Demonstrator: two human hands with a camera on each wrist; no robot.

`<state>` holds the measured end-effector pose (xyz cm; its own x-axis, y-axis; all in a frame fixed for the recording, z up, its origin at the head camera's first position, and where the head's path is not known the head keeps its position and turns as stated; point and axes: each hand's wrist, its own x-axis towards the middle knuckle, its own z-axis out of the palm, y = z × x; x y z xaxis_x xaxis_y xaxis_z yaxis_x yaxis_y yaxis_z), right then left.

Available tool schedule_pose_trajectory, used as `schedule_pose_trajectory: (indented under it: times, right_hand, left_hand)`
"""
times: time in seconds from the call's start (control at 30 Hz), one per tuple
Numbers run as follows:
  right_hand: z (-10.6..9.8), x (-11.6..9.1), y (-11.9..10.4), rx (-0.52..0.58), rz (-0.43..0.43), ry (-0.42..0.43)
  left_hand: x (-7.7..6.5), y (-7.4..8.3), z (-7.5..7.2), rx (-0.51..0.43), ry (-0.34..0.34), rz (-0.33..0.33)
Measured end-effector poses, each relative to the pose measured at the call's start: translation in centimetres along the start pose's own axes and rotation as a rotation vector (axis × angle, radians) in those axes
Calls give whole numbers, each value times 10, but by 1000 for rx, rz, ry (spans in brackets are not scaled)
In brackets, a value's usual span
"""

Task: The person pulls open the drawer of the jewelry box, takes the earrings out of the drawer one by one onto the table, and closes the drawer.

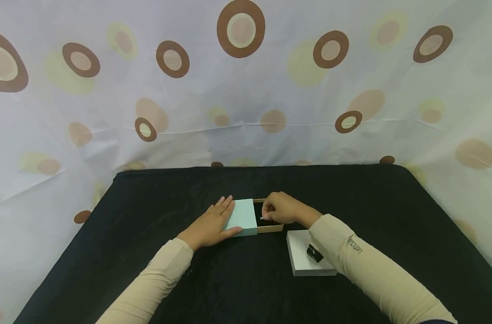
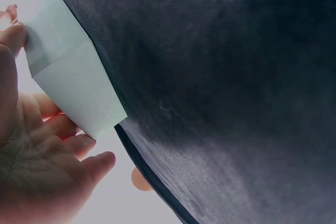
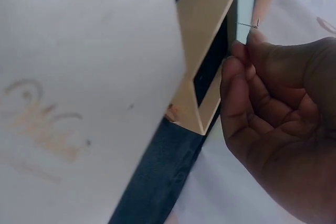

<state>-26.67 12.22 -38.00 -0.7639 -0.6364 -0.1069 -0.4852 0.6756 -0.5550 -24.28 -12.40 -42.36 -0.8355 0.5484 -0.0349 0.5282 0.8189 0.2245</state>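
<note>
My left hand (image 1: 213, 224) lies over the pale teal sleeve (image 1: 245, 215) of a small slide-out box, fingers extended across its left part and thumb along its near side. From the sleeve's right end the tan drawer (image 3: 209, 22) is pulled partway out, with a black interior. Over the drawer, my right hand (image 1: 281, 208) pinches a small, thin silvery metal piece (image 3: 248, 24) between thumb and fingertips. In the head view that metal piece (image 1: 262, 218) shows as a tiny bright shape. The left wrist view shows the sleeve (image 2: 73, 77) beside the palm.
A flat white box (image 1: 304, 265) sits nearer and to the right, partly under the right forearm. On its top is a small black piece (image 1: 313, 254) with a light mark. Black cloth (image 1: 229, 283) covers the table, and a patterned white curtain (image 1: 246, 90) hangs behind.
</note>
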Motion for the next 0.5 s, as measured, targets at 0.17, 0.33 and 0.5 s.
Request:
schedule_pose_trajectory:
  times: [0.17,0.33,0.5]
  right_hand:
    - [-2,-1,-3,10,-9,22]
    - [-1,-4,-6,9,-11,67]
    - [1,-7,-8,6,-2,112]
  left_hand:
    - [0,0,1,3,1,-2]
    - [1,0,1,5,4,-4]
    - [0,0,1,7,-2,-7]
